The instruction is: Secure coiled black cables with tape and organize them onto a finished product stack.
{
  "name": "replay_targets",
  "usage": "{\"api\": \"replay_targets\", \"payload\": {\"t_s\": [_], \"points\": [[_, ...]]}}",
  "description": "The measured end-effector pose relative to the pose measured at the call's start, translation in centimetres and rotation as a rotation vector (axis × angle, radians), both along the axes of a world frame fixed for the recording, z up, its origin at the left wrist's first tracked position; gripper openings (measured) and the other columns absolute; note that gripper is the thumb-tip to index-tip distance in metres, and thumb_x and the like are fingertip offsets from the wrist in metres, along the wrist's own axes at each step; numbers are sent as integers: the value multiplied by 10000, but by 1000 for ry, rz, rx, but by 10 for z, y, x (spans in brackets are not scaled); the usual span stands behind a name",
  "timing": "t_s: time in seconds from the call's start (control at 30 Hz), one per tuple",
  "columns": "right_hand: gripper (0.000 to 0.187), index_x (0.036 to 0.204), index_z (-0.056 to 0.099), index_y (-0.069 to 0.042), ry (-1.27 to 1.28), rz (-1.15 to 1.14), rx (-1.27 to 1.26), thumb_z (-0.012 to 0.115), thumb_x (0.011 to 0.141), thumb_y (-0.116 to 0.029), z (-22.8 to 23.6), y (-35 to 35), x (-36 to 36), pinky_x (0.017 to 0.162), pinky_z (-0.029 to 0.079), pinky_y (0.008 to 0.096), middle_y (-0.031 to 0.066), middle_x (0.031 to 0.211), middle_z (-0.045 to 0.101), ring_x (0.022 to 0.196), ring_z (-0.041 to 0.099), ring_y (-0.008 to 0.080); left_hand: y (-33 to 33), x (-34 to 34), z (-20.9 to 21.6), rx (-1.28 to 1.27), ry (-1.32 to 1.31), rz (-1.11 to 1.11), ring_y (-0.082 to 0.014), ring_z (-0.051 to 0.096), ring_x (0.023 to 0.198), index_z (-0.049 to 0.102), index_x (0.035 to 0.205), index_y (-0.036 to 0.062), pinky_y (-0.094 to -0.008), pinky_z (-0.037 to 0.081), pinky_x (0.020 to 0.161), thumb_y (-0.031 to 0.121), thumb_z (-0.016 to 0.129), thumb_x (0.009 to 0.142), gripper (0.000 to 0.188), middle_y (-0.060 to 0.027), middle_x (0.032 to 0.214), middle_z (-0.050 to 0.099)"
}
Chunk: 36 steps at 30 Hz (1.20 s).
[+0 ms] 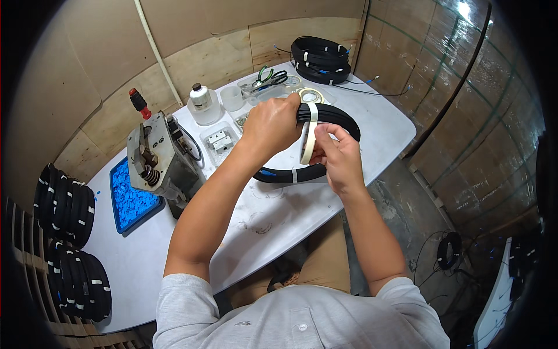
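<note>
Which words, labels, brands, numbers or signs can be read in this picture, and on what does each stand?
None can be read.
Bottle: any print is too small.
Shirt: a small dark mark, too blurred.
Tape roll and cable coil: no readable text.

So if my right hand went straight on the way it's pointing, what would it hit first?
Beyond the cream tape roll it holds, your right hand would probably meet the upper arc of the black cable coil first, though the depth between them is hard to judge.
</note>
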State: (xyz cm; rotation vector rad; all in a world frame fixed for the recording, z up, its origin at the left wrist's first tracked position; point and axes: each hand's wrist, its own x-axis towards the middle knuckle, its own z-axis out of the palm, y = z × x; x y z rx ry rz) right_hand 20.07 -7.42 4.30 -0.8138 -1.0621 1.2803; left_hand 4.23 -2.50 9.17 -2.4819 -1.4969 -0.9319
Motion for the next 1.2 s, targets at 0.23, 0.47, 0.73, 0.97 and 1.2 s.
{"api": "replay_targets", "payload": {"t_s": [0.23, 0.47, 0.73, 0.97, 1.2], "points": [[258, 1032, 634, -10, -11, 24, -76, 702, 939, -241, 8, 7, -8, 383, 385, 213, 30, 669, 656, 487, 569, 64, 6, -4, -2, 12, -1, 2, -454, 673, 726, 599, 872, 2, -538, 542, 650, 138, 707, 743, 216, -250, 767, 677], [241, 869, 651, -69, -23, -92, -79, 627, 993, -275, 10, 12, -12, 392, 377, 215, -26, 592, 551, 430, 482, 49, 7, -1, 3, -42, 10, 20, -459, 673, 722, 616, 884, 4, -540, 548, 661, 158, 693, 759, 213, -256, 749, 674], [236, 795, 681, -12, -83, -208, 43, 689, 950, -190, -6, 24, -16, 511, 351, 216, -42, 655, 596, 567, 455, 10, 7, 2, 1, -52, 0, 29, -458, 675, 728, 626, 879, 14, -536, 551, 661, 166, 680, 763, 198, -256, 748, 674], [288, 720, 649, -5, -204, -346, 137, 695, 933, -192, -7, 29, -18, 458, 321, 244, -49, 567, 559, 507, 420, 15, 8, 3, -1, -45, -16, 37, -459, 675, 730, 628, 889, 23, -539, 549, 661, 174, 681, 760, 205, -255, 748, 674], [300, 686, 636, 7, -733, -498, 317, 691, 881, -215, 18, 28, -15, 493, 416, 326, 62, 519, 568, 468, 505, 147, 16, -3, -1, -35, -3, 53, -459, 675, 739, 629, 908, 28, -541, 553, 672, 179, 668, 765, 211, -252, 748, 674]]}}
